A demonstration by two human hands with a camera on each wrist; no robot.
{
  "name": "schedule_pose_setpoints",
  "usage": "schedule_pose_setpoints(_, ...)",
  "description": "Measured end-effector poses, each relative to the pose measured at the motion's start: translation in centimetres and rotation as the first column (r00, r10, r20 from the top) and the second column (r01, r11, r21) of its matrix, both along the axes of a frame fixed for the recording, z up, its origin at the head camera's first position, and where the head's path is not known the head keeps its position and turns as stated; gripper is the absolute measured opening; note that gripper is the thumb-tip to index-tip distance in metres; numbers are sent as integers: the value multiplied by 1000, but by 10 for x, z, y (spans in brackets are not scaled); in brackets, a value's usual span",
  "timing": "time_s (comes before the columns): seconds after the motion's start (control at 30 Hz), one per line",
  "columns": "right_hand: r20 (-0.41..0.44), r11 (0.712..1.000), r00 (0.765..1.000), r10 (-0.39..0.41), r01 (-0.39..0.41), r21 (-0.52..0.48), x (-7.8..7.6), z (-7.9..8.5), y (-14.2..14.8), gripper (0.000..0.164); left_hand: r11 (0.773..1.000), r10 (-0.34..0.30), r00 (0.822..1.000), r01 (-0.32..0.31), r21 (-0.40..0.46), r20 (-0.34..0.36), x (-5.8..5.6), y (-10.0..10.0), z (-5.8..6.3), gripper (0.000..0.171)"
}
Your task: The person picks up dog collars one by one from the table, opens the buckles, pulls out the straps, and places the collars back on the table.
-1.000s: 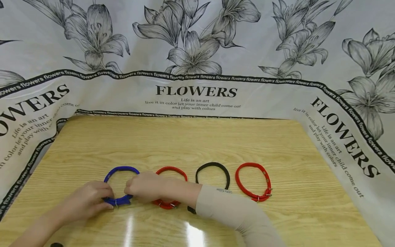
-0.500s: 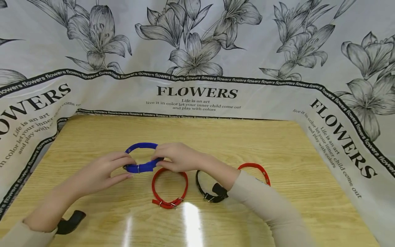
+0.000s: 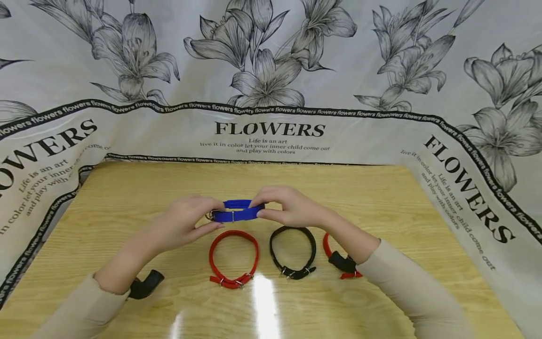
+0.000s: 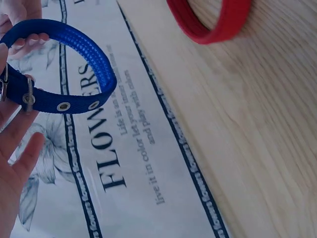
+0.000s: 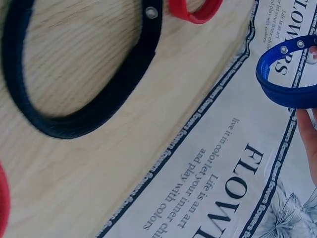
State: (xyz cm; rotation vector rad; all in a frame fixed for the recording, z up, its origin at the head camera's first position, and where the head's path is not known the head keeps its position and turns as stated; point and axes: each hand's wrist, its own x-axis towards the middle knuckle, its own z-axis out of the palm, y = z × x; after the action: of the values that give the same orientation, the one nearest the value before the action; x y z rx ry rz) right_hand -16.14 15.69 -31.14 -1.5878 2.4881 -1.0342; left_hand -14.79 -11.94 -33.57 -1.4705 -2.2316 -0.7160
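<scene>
A blue pet collar [image 3: 237,215], buckled into a loop, is held up over the table by both hands. My left hand [image 3: 186,220] pinches its buckle end between thumb and fingers. Opposite it, my right hand [image 3: 288,207] pinches the other end. Metal eyelets and a padded inner side show on the blue collar [image 4: 79,106] in the left wrist view. Below the hands, a red collar [image 3: 230,283] and a black collar [image 3: 296,273] lie on the table as buckled loops. A second red collar [image 3: 327,245] lies farther right, partly hidden by my right forearm and wrist device.
The wooden table [image 3: 254,181] is backed and flanked by a white sheet [image 3: 271,136] printed with flowers and lettering. Black devices [image 3: 146,285] sit on both wrists. Light glares off the tabletop near the front.
Both hands have lifted the blue collar from the left end of the row and carried it right and toward the back, with its buckle side turned up to view.
</scene>
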Motion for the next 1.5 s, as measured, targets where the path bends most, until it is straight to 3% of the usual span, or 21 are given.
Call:
schedule_pose_setpoints(0.23, 131, 997, 988, -78, 81, -19, 7, -4, 32, 19, 992, -41, 997, 48, 117, -59, -3, 33, 2, 24)
schedule_pose_setpoints(0.3, 167, 994, 981, -97, 102, -25, 6, -5, 38, 19, 990, -15, 997, 25, 141, -73, -4, 40, 3, 31)
schedule_pose_setpoints(0.5, 235, 989, 964, -124, 140, -50, 3, -2, 43, 22, 983, 64, 998, -61, 173, -9, -2, 49, 4, 19)
schedule_pose_setpoints(0.6, 199, 986, 970, -143, 158, -62, 2, 4, 39, 26, 979, 81, 997, -81, 188, 9, -3, 51, 5, 21)
schedule_pose_setpoints(0.8, 11, 983, 989, -149, 149, -103, 8, 15, 21, 32, 968, 87, 996, -93, 234, 34, -4, 60, 5, 18)
schedule_pose_setpoints(0.93, -110, 978, 974, -200, 191, -85, 12, 17, 11, 31, 966, 77, 997, -81, 246, 26, -5, 69, 6, 15)
schedule_pose_setpoints(1.03, -151, 966, 955, -254, 245, -78, 13, 16, 10, 29, 963, 79, 997, -81, 256, 19, -5, 73, 6, 15)
schedule_pose_setpoints(1.3, -91, 960, 958, -270, 261, -105, 12, 11, 11, 26, 959, 92, 995, -77, 271, -43, -3, 73, 7, 15)
schedule_pose_setpoints(1.4, -30, 950, 959, -283, 276, -145, 12, 8, 11, 23, 951, 79, 997, -70, 302, -19, -4, 72, 5, 15)
schedule_pose_setpoints(1.5, 92, 928, 949, -303, 316, -199, 14, 5, 10, 22, 938, 46, 998, -57, 341, 39, -4, 72, 4, 15)
